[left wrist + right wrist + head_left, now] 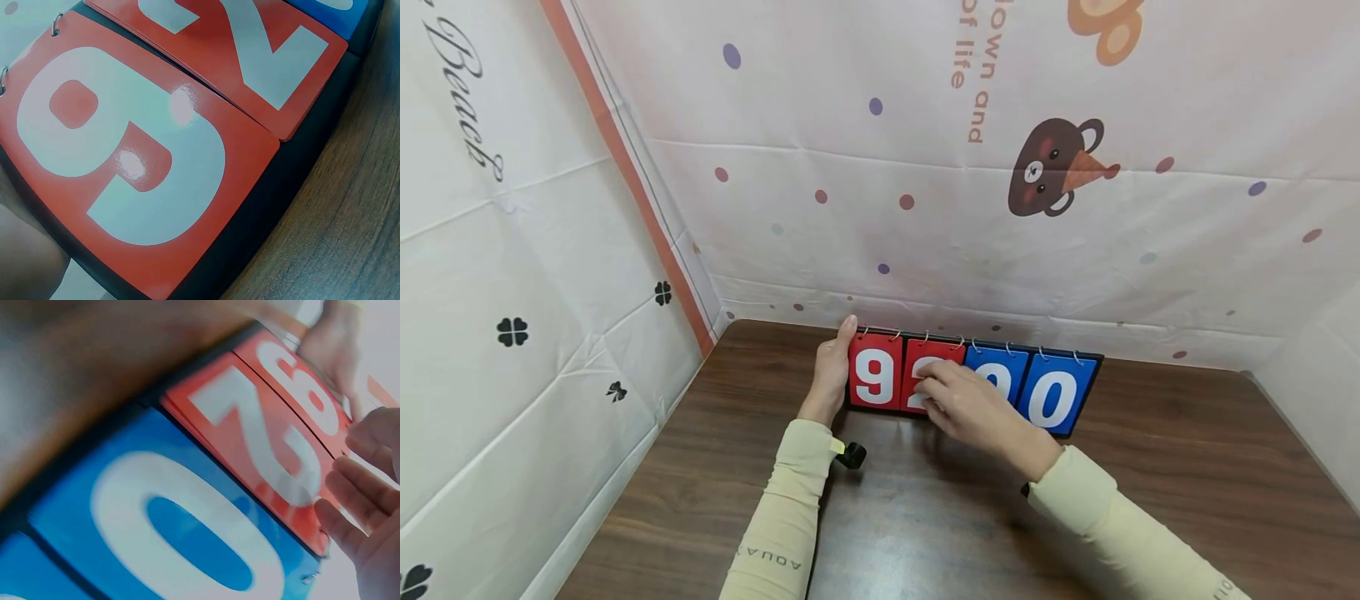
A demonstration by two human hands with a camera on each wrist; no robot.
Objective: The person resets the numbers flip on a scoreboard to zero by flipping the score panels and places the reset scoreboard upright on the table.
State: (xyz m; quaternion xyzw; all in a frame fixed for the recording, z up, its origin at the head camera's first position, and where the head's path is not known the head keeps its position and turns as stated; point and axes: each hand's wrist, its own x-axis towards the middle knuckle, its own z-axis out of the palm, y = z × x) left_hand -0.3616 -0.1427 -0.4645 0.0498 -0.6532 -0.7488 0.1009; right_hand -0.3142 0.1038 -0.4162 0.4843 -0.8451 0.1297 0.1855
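A flip scoreboard [1022, 379] with a black backing leans back on the table. Its ring-hung cards read a red 9 [875, 375], a red 2 [250, 56] and two blue zeros [1051, 400]. My left hand [829, 371] grips the board's left edge, thumb up along the side; its other fingers are hidden. In front of the red 2 card is my right hand [973, 404], partly covering it and the first blue zero. The right wrist view shows its fingers [359, 487] loosely extended by that card's ringed upper edge; contact is hard to tell.
The brown wooden table [1187, 467] extends around the board. Behind it hangs a printed white cloth [955, 242], with another cloth [512, 258] along the left. A small black object [852, 456] sits by the left cuff.
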